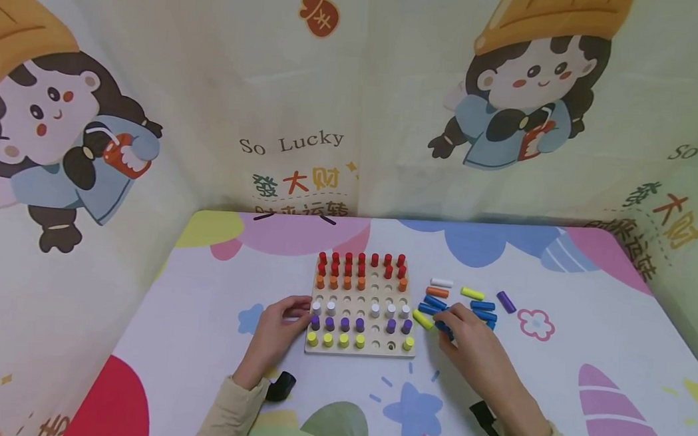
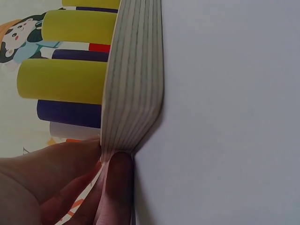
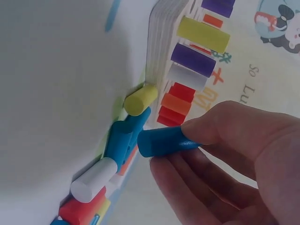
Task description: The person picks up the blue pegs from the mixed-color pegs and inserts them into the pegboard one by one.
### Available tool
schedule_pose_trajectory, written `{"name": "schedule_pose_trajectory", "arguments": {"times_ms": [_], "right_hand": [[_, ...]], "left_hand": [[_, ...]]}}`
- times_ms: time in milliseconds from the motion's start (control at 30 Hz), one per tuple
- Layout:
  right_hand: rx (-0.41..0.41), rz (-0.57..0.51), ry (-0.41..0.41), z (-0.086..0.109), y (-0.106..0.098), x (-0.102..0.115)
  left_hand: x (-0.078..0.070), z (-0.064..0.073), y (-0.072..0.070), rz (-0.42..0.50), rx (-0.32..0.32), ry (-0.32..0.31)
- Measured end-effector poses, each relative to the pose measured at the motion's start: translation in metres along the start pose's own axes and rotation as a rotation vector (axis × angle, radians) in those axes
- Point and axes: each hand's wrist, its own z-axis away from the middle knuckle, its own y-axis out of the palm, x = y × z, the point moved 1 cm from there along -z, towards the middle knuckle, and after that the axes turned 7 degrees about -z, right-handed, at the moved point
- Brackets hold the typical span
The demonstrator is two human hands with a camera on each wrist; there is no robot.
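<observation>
Nearest me, the left hand (image 1: 281,320) has its thumb and fingers lightly clamped on the near left part of the pegboard (image 1: 360,353). The right hand (image 1: 467,338) pinches one blue peg (image 3: 164,141) between thumb and fingers, just right of the board. I can't tell if that peg touches the bench (image 1: 197,342).

The step looks like picking up a blue peg. I think the next move calls for a snug pinch, lifting it past the others without bumping them.

The blue peg is a short, round stick, smooth and a bit shiny. The flat board has a rounded corner and stripy sides, like thin wood in layers. Going back, yellow pegs (image 1: 344,341), purple pegs (image 1: 345,324) and white pegs (image 1: 375,311) stand up straight. Then comes a row of bare round holes (image 1: 346,300), then orange pegs (image 1: 347,284) and two rows of red pegs (image 1: 361,260).

Beyond the right hand lie a loose purple peg (image 1: 506,302), a loose yellow peg (image 1: 473,293) and a loose white peg (image 1: 441,283). Farthest back hangs a creased cartoon cloth (image 1: 391,114).
</observation>
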Motion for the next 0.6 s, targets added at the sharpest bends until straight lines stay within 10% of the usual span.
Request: {"name": "schedule_pose_trajectory", "arguments": {"times_ms": [600], "right_hand": [[-0.027, -0.071, -0.082, -0.012, -0.002, 0.008]], "left_hand": [[0.003, 0.001, 0.0, 0.026, 0.004, 0.005]]}}
